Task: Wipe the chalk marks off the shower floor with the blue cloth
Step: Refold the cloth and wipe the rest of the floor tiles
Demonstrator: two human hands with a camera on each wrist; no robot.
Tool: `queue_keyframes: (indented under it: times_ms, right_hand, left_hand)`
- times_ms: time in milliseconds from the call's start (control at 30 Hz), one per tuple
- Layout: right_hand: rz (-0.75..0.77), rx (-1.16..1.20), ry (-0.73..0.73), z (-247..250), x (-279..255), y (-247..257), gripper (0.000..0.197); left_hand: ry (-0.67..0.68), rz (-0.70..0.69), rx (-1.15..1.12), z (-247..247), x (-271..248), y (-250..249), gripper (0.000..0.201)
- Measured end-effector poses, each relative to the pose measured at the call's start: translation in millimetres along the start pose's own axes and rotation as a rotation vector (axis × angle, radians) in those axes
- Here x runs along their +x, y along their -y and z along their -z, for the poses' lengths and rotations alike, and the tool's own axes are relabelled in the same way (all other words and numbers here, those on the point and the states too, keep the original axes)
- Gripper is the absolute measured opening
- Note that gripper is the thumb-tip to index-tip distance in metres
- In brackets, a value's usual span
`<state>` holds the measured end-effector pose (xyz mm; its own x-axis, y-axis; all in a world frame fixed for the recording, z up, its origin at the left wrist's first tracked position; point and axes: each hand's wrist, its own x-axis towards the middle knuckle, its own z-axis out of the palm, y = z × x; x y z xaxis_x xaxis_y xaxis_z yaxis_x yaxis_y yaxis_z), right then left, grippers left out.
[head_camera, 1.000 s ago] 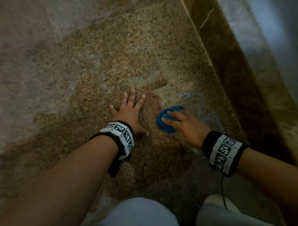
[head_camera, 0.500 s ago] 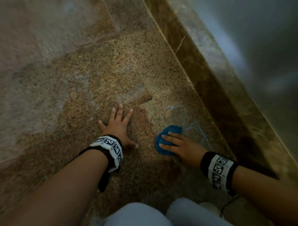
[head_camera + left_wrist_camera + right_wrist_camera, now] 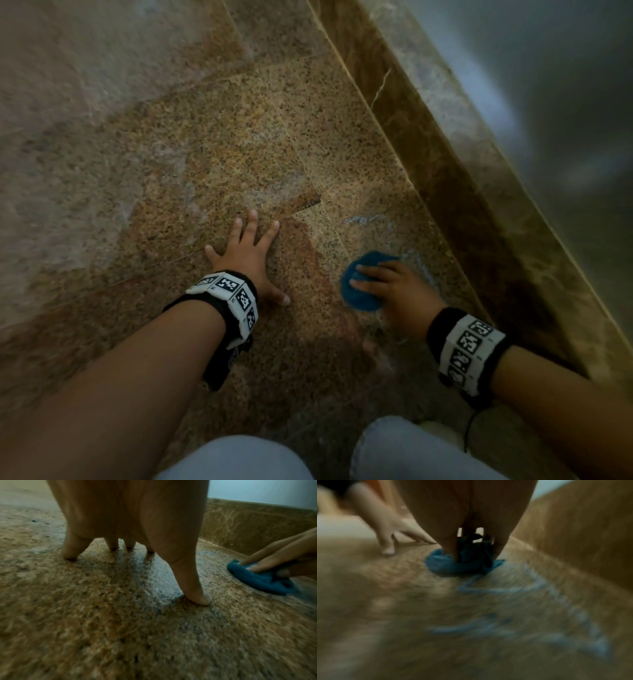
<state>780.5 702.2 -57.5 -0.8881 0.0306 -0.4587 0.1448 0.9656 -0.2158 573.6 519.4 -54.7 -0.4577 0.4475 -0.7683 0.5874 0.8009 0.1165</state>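
The right hand (image 3: 397,291) presses the blue cloth (image 3: 359,291) onto the speckled shower floor (image 3: 239,154), close to the floor's right edge where the brown stone curb (image 3: 445,178) rises. In the head and left wrist views the fingers lie long over the top of the cloth; in the right wrist view the thumb and fingers seem to close in on the bunched fabric, so the hold looks like a light clamp rather than a flat press, though blur leaves this uncertain. The left hand (image 3: 246,253) is spread with fingers apart, tips planted on the floor beside the cloth, apparently as a brace.

The chalk marks (image 3: 522,608) are not gone: pale blue strokes show on the floor under the right wrist, and a faint smear (image 3: 363,219) lies farther along the floor towards its far edge, beyond the cloth.

Several things could go wrong from here. The cloth is wadded into a small lump, so each pass likely touches only a narrow strip and may leave streaks between strokes. Chalk dust may also smear into the grainy stone rather than lift, especially if the same loaded patch of cloth is reused. The strokes beneath the wrist sit behind the cloth and could be overlooked. Marks near the curb are awkward to reach, and the knuckles could scrape the stone there.
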Motion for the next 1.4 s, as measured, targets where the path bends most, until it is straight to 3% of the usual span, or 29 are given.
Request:
queue_keyframes:
  times_ms: [67, 133, 200, 267, 367, 433, 500, 633, 767, 833, 900, 1000, 1067, 1133, 1233, 1333, 1400]
  right_hand:
    - [-0.045, 0.006, 0.02, -4, -2, 9, 0.061]
    - [0.09, 0.025, 0.075, -15, -5, 18, 0.067]
    - [0.203, -0.029, 0.038, -18, 3, 13, 0.067]
    - [0.114, 0.014, -0.017, -5, 13, 5, 0.059]
    - [-0.179, 0.356, -0.207, 14, 26, -5, 0.052]
    - [-0.257, 0.524, -0.332, 24, 29, -5, 0.049]
    - [-0.289, 0.59, -0.322, 31, 27, -5, 0.044]
    - [-0.362, 0.459, -0.37, 33, 24, -19, 0.04]
    - [-0.116, 0.163, -0.137, 12, 29, 0, 0.051]
    - [0.036, 0.118, -0.11, 8, 32, 11, 0.058]
    - [0.088, 0.078, -0.216, 5, 39, 4, 0.057]
    - [-0.041, 0.294, -0.275, 18, 52, -13, 0.044]
    - [-0.261, 0.414, -0.347, 26, 64, -26, 0.045]
    - [-0.375, 0.424, -0.355, 30, 68, -28, 0.051]
    - [-0.238, 0.159, -0.163, 23, 62, -11, 0.059]
    - [0.0, -0.001, -0.27, 27, 57, -12, 0.045]
    - [-0.097, 0.0, -0.3, 34, 69, -29, 0.041]
  left_hand:
    - [-0.002, 0.0, 0.004, 0, 0, 0, 0.14]
    - [-0.004, 0.003, 0.012, 0, 1, -1, 0.14]
    - [0.005, 0.012, 0.021, 1, 2, -2, 0.14]
    - [0.021, 0.025, 0.033, 4, 2, -5, 0.14]
    - [0.069, 0.036, 0.073, 11, 2, -9, 0.137]
    - [0.121, 0.048, 0.112, 18, 6, -10, 0.133]
    - [0.148, 0.07, 0.134, 27, 11, -13, 0.126]
    - [0.063, -0.018, 0.213, 47, 6, -45, 0.118]
    - [0.077, -0.081, 0.204, 29, 2, -78, 0.126]
    - [0.1, -0.042, 0.106, 8, 7, -78, 0.126]
    - [0.069, -0.036, 0.049, -8, 10, -72, 0.124]
    - [0.032, -0.054, 0.043, -15, 10, -68, 0.127]
    - [0.035, -0.057, 0.031, -13, 11, -67, 0.131]
    - [0.041, -0.058, 0.029, -11, 11, -68, 0.132]
    - [0.059, -0.067, 0.037, -11, 8, -68, 0.137]
    - [0.074, -0.071, 0.033, -9, 7, -69, 0.14]
    - [0.069, -0.069, 0.028, -8, 7, -70, 0.141]
